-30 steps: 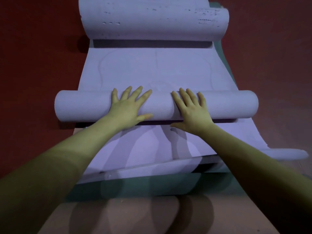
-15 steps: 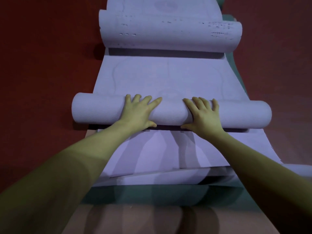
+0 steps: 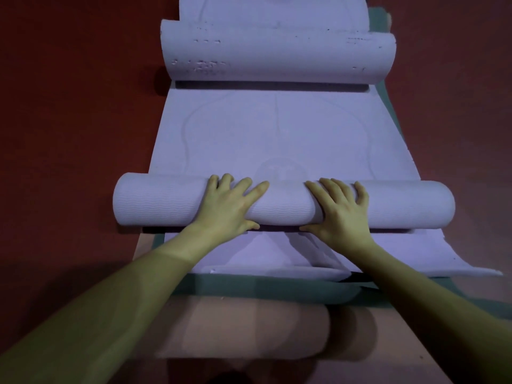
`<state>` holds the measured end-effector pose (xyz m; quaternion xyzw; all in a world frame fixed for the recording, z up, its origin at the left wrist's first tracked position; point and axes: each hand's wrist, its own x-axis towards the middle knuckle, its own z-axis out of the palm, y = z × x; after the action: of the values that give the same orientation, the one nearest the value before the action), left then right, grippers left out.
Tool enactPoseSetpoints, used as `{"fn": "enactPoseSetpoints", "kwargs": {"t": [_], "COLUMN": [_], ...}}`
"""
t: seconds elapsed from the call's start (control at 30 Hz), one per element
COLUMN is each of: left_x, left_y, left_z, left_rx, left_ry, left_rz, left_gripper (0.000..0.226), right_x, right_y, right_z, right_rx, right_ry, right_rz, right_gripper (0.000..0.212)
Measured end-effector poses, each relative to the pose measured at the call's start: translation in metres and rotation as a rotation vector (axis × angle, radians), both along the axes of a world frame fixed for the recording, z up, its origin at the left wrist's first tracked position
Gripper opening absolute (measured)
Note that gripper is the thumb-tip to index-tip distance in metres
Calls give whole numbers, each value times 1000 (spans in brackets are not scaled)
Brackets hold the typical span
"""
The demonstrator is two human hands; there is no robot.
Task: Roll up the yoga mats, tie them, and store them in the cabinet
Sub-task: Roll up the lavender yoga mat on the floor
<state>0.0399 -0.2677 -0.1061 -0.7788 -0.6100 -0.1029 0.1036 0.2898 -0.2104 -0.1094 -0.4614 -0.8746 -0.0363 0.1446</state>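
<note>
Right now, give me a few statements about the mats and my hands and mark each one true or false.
1. Both hands rest on the near purple roll. True: the left hand and right hand lie on top of it.
2. The near roll is tied with a strap. False: no strap shows on it.
3. A second curled purple end lies farther away. True.
4. The floor is blue. False: it is dark red.
5. The right hand holds a rope. False: it lies on the roll and holds nothing else.
</note>
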Motion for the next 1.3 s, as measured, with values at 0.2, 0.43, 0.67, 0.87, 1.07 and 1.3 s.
{"fn": "enactPoseSetpoints", "kwargs": {"t": [0.2,0.43,0.67,0.87,1.07,1.3], "left_x": [-1,-9,-16,3,-3,-12], "left_y": [-34,-15,-3,-22,19,49], "left_z": [-4,15,15,-9,3,8], "left_rx": [40,-207,-211,19,-136,-210], "left_ry": [24,21,128,128,24,30], "left_rz": [-25,-13,-49,78,140,159], "left_gripper": [104,105,85,61,60,65], "right_x": [4,2,-4,-30,-41,-37], "right_y": [-35,-38,-39,11,11,7], "right_z": [3,2,-6,9,-2,-11], "right_rx": [14,13,83,-79,35,69], "right_ry": [2,-34,-71,-131,-58,-170], "right_rz": [34,57,40,-62,-85,16], "right_gripper": [103,87,66,66,57,92]}}
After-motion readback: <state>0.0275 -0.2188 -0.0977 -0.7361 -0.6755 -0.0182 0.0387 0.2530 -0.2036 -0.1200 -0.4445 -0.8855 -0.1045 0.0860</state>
